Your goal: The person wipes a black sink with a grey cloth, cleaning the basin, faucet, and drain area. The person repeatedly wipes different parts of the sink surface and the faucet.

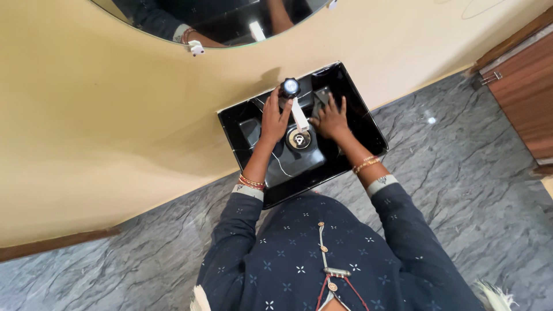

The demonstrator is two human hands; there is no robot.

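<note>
Two hands are down in the black basin, and we start nearest the camera: dark blue sleeves dotted with small pale stars, white cuffs, and bangles at both wrists, red and gold on the left, gold on the right. A grey marbled floor spreads out on either side of the person.

Up to the left hand now: its fingers are loosely spread and reaching up against the base of the tap, touching it just under the round dark knob, with the palm hanging over the bowl. They are not wrapped round it; whether they press on it cannot be told.

Across to the right hand: fingers fanned out and laid flat, pressing down on a grey-green cloth that lies on the back right part of the basin, just beside the tap. It is an open, flat hand on the cloth, not a closed grip.

Between the two hands runs the pale spout, pointing toward the person, and below its tip sits the round metal drain in the middle of the bowl.

Farther back, the basin is fixed to a cream wall. Higher still, the lower edge of a round mirror shows, held by a small white clip. At far right stands a brown wooden cabinet.
</note>
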